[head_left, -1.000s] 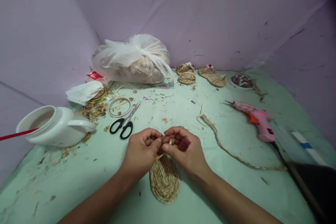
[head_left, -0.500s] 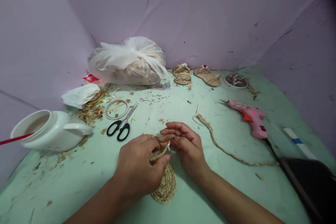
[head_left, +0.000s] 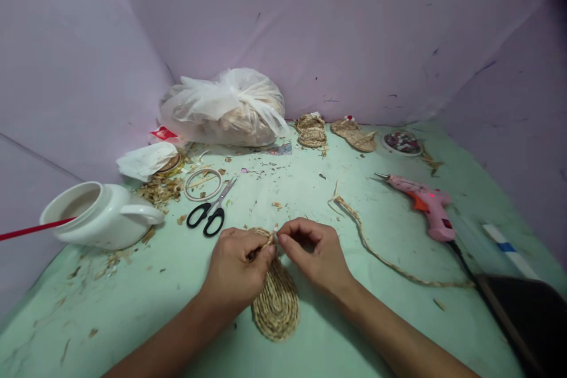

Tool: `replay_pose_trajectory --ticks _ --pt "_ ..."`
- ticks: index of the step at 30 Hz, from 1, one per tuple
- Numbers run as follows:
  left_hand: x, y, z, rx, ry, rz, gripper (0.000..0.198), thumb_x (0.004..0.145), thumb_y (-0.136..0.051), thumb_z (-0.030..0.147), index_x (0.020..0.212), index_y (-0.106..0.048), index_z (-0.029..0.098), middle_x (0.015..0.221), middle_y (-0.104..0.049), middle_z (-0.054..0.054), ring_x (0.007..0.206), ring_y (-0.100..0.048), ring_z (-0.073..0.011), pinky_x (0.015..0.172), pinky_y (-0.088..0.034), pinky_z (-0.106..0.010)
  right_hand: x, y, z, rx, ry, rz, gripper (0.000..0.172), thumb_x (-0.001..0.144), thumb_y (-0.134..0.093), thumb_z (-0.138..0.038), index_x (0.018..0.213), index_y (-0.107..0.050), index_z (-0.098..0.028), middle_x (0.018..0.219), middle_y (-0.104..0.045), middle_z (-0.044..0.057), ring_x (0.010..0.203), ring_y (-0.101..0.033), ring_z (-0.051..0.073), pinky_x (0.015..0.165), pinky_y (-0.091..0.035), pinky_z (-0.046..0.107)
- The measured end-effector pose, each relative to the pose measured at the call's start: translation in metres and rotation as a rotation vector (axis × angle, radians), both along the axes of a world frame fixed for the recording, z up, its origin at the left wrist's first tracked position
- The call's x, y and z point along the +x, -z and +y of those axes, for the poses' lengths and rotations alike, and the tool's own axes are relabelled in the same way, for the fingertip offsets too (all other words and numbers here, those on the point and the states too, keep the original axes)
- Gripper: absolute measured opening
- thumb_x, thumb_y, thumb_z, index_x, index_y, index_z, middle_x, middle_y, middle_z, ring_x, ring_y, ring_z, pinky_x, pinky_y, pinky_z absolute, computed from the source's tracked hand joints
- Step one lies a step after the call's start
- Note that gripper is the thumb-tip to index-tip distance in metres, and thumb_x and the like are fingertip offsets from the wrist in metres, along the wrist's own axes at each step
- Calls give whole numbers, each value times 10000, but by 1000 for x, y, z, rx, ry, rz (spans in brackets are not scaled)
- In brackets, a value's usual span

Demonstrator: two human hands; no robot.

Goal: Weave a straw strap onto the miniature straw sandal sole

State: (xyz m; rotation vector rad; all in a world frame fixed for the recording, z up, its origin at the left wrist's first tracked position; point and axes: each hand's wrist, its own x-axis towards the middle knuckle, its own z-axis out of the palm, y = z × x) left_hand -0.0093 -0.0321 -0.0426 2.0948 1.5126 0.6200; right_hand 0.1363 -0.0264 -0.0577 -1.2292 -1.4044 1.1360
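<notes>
A small oval sole woven of straw braid lies on the green table near the front edge. My left hand is closed on its far end, fingers pinching the braid at the rim. My right hand is closed too, its thumb and forefinger pinching the same spot from the right. The two hands touch at the fingertips. What exactly sits between the fingertips is too small to see.
Black scissors and a ring lie left of centre. A white jar lies on its side at left, a plastic bag behind. A loose braid and pink glue gun lie right. Finished straw soles sit at the back.
My right hand has closed from spread fingers into a pinch at the sole's far end. My left hand shifted slightly back along the sole to meet it.
</notes>
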Motion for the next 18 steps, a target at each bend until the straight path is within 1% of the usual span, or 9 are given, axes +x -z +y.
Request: replay_pose_trajectory --ticks 3,7,9,12,16,18 --pt "0 0 -1 -3 -8 -1 225 768 -482 218 588 -611 182 527 -593 14 553 -519 -128 664 -381 -278 -1 1 0 6 30 -21 82 681 -554 -204 624 -595 -161 567 -599 10 520 -523 121 505 -430 243" --pt "0 3 -3 18 -24 -40 244 782 -475 226 601 -633 182 570 -633 -2 571 -539 -138 667 -382 -293 1 2 0 -1 -7 -11 123 675 -598 -271 627 -566 -162 552 -564 3 502 -485 115 485 -405 243" --pt "1 3 -3 33 -30 -58 235 778 -479 212 614 -644 184 580 -644 -1 570 -545 -138 677 -387 -298 2 2 0 -12 -2 -21 145 668 -614 -286 615 -549 -167 542 -549 -4 493 -470 113 477 -393 242" --pt "3 1 -3 29 -49 -57 222 775 -480 209 642 -655 185 571 -642 2 568 -553 -140 667 -399 -293 1 2 0 -19 19 -29 107 672 -586 -248 612 -553 -166 546 -547 -4 495 -467 112 485 -392 242" --pt "3 -1 -2 4 -109 -100 190 758 -492 224 704 -663 163 590 -651 -19 627 -585 -165 677 -430 -298 -1 2 1 -12 36 -30 74 673 -544 -202 610 -554 -165 538 -529 -13 495 -456 106 487 -382 232" --pt "3 0 -2 10 -113 -134 210 761 -479 228 687 -661 156 598 -655 -28 645 -592 -172 689 -440 -307 -1 2 1 -11 44 -30 74 669 -538 -194 599 -538 -168 530 -511 -22 486 -441 100 478 -372 225"
